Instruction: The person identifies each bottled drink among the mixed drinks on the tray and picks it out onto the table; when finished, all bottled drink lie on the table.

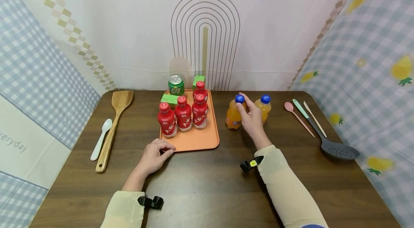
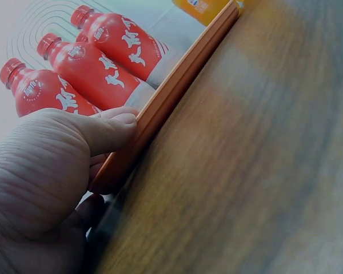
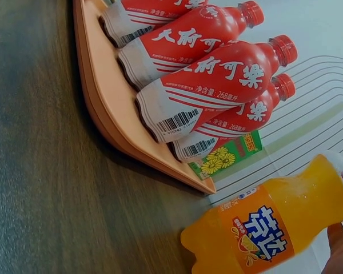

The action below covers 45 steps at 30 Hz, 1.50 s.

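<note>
My left hand (image 1: pixel 155 155) grips the front left corner of an orange tray (image 1: pixel 194 144), its thumb on the rim in the left wrist view. On the tray stand several red cola bottles (image 1: pixel 183 114), a green can (image 1: pixel 176 86) at the back left and green cartons (image 1: pixel 169 99). To the right of the tray, my right hand (image 1: pixel 253 119) holds an orange soda bottle (image 1: pixel 233 114) by its neck, just under the blue cap. The bottle looks tilted in the right wrist view. A second orange soda bottle (image 1: pixel 265 105) stands behind that hand, partly hidden by it.
On the left of the wooden table (image 1: pixel 200 192) lie a wooden spatula (image 1: pixel 111 138) and a white spoon (image 1: pixel 101 140). A pink spoon (image 1: pixel 299 118), a slotted turner (image 1: pixel 339 150) and a thin pale knife (image 1: pixel 315 119) lie at the right. Curtains hang around the table.
</note>
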### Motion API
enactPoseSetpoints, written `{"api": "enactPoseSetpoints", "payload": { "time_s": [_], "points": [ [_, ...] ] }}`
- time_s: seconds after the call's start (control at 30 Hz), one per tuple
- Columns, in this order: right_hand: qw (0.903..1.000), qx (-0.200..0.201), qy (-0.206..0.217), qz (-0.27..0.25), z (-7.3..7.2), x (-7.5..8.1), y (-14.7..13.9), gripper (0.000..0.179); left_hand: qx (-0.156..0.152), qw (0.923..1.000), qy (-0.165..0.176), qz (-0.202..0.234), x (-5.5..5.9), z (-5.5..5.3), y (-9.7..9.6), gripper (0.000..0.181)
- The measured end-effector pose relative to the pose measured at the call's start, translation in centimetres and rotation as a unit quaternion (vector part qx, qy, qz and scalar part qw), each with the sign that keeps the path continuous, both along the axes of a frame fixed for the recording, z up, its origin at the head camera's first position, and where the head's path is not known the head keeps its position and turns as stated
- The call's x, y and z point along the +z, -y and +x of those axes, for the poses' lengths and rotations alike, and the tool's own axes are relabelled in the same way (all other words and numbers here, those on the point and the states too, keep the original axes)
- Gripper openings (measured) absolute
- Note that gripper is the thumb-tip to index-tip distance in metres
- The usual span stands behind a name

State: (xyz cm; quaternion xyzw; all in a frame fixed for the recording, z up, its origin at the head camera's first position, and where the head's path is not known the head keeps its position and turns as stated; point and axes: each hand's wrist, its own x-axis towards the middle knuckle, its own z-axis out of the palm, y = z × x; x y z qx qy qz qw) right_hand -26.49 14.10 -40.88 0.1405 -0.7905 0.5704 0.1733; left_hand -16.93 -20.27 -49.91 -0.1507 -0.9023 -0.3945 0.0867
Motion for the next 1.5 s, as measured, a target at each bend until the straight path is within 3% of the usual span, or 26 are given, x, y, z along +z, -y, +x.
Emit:
{"api": "enactPoseSetpoints", "payload": {
  "time_s": [0.73,1.0,1.13,1.3,1.5],
  "points": [
    [0.9995,-0.004,0.025,0.016,0.2,-0.1,-0.1,0.043,-0.002,1.0,0.001,-0.002,-0.3,0.0,0.1,0.007],
    [0.9996,0.013,0.025,-0.004,-1.9,-2.5,-1.0,0.045,-0.001,1.0,0.003,0.0,-0.3,0.2,0.1,0.006],
    [0.999,-0.014,-0.014,0.042,-1.3,-1.7,-0.9,0.049,-0.002,1.0,0.001,0.001,-0.3,0.3,0.1,0.006],
    [0.9883,-0.048,-0.115,0.089,-0.5,0.1,0.2,0.05,0.0,1.0,-0.004,0.003,-0.2,0.3,0.0,0.007],
    [0.981,-0.034,-0.173,0.081,0.0,1.6,1.9,0.046,-0.001,1.0,-0.005,0.001,0.0,0.2,0.1,0.006]
  ]
}}
